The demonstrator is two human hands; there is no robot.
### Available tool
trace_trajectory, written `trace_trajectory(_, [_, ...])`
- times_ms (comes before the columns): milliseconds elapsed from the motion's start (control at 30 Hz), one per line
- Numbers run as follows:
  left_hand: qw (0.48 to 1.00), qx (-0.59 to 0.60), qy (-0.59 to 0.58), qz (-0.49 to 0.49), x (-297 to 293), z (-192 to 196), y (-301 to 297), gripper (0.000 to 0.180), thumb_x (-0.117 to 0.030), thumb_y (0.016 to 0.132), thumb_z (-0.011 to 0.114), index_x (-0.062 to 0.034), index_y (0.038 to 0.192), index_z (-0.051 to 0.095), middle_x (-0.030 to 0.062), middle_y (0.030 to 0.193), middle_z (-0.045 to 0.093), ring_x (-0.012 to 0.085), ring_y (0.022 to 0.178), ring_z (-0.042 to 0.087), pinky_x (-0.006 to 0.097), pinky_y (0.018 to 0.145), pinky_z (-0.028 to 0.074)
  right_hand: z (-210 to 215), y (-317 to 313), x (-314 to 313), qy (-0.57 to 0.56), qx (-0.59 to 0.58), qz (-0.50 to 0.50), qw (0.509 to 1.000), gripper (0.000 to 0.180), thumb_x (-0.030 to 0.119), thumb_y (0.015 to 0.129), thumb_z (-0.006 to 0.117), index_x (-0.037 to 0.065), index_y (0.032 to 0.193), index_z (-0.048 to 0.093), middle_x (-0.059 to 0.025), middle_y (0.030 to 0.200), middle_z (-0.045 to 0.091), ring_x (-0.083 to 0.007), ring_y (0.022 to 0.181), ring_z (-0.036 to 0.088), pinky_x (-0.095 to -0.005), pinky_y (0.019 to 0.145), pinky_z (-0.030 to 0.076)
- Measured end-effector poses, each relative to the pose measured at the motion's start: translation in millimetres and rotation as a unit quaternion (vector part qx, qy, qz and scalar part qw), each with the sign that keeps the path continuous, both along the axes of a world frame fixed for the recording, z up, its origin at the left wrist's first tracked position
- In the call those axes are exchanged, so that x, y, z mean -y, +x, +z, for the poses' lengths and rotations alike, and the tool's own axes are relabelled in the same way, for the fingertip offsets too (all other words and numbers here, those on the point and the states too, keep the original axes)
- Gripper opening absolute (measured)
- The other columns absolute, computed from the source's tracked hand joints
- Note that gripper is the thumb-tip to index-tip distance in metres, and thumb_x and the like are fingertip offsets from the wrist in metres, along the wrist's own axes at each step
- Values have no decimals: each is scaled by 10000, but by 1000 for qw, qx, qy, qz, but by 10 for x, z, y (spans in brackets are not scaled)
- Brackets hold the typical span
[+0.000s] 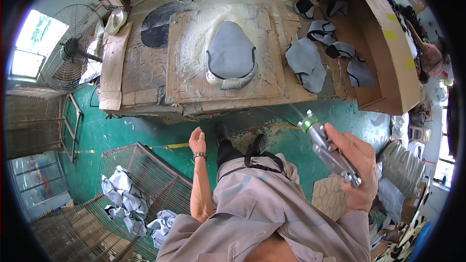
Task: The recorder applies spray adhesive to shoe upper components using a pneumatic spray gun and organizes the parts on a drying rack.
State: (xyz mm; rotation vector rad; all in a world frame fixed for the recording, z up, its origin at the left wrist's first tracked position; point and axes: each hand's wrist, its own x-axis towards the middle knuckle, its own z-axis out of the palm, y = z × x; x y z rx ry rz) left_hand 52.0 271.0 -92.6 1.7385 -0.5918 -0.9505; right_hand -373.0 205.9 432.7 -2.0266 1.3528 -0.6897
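In my right hand (357, 162) is a metal spray gun (330, 148) with a green ring near its nozzle, its tip pointing toward the table. A faint streak of mist shows in front of the nozzle. My left hand (196, 140) hangs short of the table's front edge, its fingers loosely curled with nothing visible in them. On the cardboard-covered table (145, 75) lies a grey rounded fabric piece (230, 51) with black edging, over a pale form (233, 81). Whitish residue surrounds it. Neither hand touches the piece.
More grey pieces (306, 65) lie right of it, beside an open cardboard box (383, 43). A black flat piece (158, 31) rests at the back left. A fan (72, 48) stands left. Near my left arm, a wire rack (162, 165) carries crumpled grey pieces (124, 191).
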Motion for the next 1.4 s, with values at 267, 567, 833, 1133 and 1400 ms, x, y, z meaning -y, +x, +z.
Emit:
trace_trajectory(267, [995, 27, -76, -60, 706, 476, -174, 351, -23, 951, 704, 2, 1300, 688, 77, 1172, 735, 146, 1072, 685, 279, 958, 532, 48, -34, -204, -13, 5, -75, 997, 635, 38, 749, 692, -9, 1381, 650, -144, 846, 647, -254, 724, 646, -313, 677, 498])
trace_trajectory(567, [992, 50, -106, -56, 874, 919, -396, 336, -34, 970, 692, 1, 1304, 685, 83, 1216, 730, 151, 1112, 683, 284, 990, 518, -25, -364, -428, -28, -5, -92, 995, 592, 234, 753, 716, -36, 1280, 716, -123, 742, 591, -230, 661, 603, -314, 619, 432])
trace_trajectory(833, [960, 201, -187, -44, 1701, 1369, -562, 323, -50, 895, 726, -75, 1216, 735, 73, 1175, 726, 173, 1041, 682, 309, 867, 544, -91, -763, -453, -37, 18, -16, 999, 572, 118, 725, 809, 41, 1286, 729, -78, 778, 643, -220, 658, 652, -330, 587, 481])
trace_trajectory(1133, [806, 529, -138, -228, 2501, 1652, -592, 438, -199, 760, 859, -168, 1188, 771, 101, 1350, 637, 340, 1305, 545, 463, 1087, 458, 36, -935, -759, 12, -87, -145, 986, 576, 324, 840, 638, -4, 1307, 716, -143, 860, 685, -258, 799, 656, -332, 733, 456])
trace_trajectory(1400, [808, 522, -149, -229, 2864, 1807, -503, 264, -218, 696, 881, -152, 946, 828, 56, 1220, 682, 297, 1184, 610, 433, 1019, 490, -161, -1273, -937, -16, -13, -33, 999, 588, 212, 853, 704, -4, 1395, 634, -114, 839, 649, -281, 710, 665, -378, 643, 518])
